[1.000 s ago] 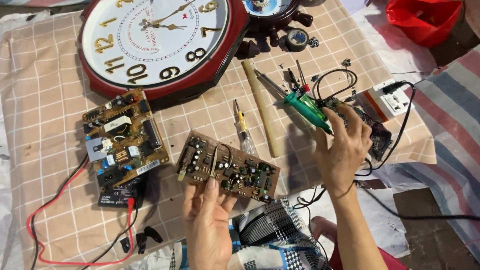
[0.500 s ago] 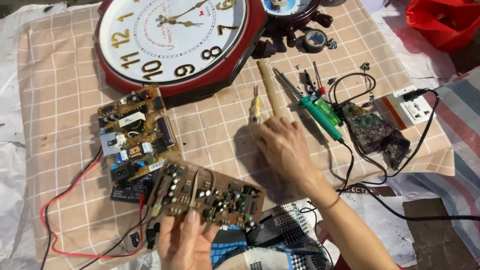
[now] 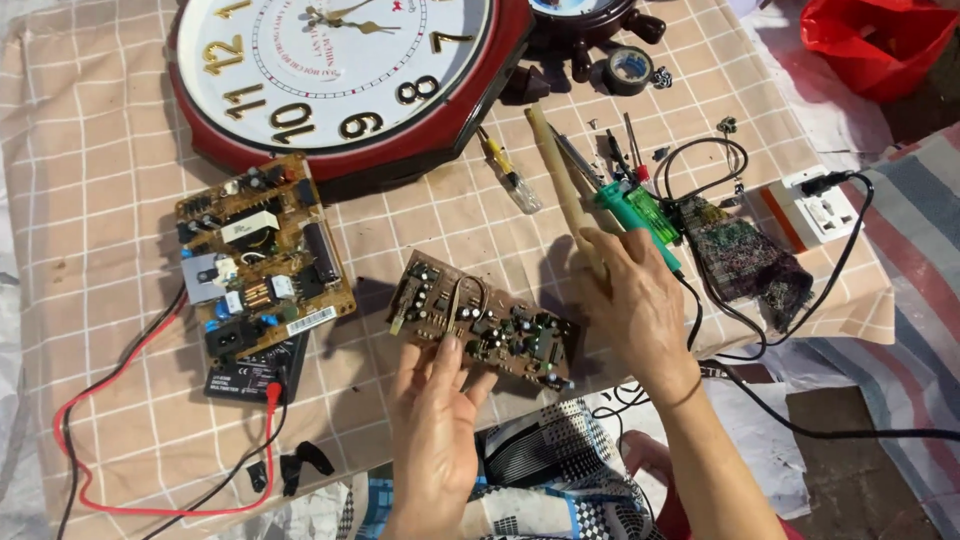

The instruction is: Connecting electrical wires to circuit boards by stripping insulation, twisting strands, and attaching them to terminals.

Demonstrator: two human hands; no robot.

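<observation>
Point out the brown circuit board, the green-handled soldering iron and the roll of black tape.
brown circuit board [image 3: 490, 322], head view, board's middle.
green-handled soldering iron [image 3: 632, 210], head view, green handle.
roll of black tape [image 3: 629, 70], head view, its ring.
</observation>
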